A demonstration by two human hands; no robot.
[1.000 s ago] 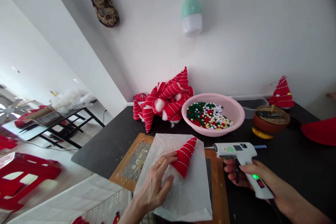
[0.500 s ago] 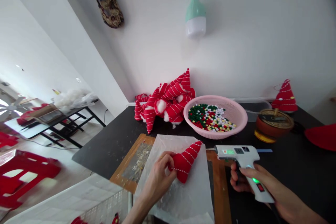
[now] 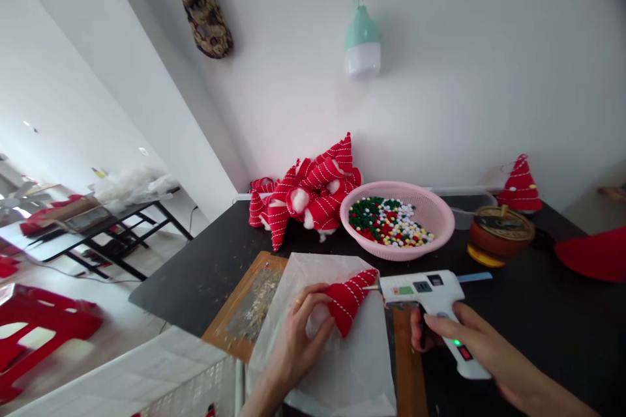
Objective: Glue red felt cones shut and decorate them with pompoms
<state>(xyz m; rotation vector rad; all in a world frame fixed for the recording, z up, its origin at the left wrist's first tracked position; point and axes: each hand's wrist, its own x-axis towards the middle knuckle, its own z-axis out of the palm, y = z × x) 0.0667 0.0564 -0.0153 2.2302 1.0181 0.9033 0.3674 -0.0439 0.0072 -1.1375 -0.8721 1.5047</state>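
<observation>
Left hand (image 3: 293, 352) pinches the red striped fabric cone (image 3: 348, 300) between curled fingers on white paper (image 3: 355, 371), while right hand (image 3: 484, 348) grips the hot glue gun (image 3: 430, 290), its nozzle just beside the cone's edge.

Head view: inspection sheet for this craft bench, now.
Surface: black table, white paper sheet over a wooden board.
Job's things: red striped fabric cone; glue gun, nozzle at the cone.
Clutter: pile of red cones, pink basket of pom-poms, brown pot.
Hands: left hand holds the cone; right hand grips the gun.
Cables: thin pale cord behind the basket.
Surroundings: side table with white stuffing, red plastic stool.
</observation>
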